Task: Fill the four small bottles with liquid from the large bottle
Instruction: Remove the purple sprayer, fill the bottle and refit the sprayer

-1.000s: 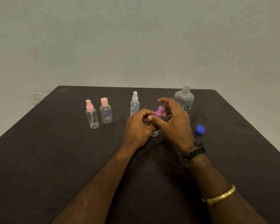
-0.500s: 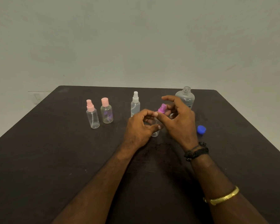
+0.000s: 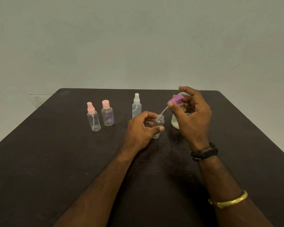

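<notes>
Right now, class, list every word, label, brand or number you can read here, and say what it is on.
No text can be read.
Large bottle: label hidden behind the right hand.
Round pink-capped bottle: purple print, too blurred to read.

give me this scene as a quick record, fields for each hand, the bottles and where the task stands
left hand: grips the uncapped small bottle, held upright
right hand: fingers pinch the purple spray top, lifted off the bottle; its dip tube slants down to the bottle's neck
capped small bottles: three standing to the left: pink spray bottle, pink-capped bottle, white spray bottle
large bottle: behind the right hand, mostly hidden
task state: one small bottle opened; no pouring under way
</notes>
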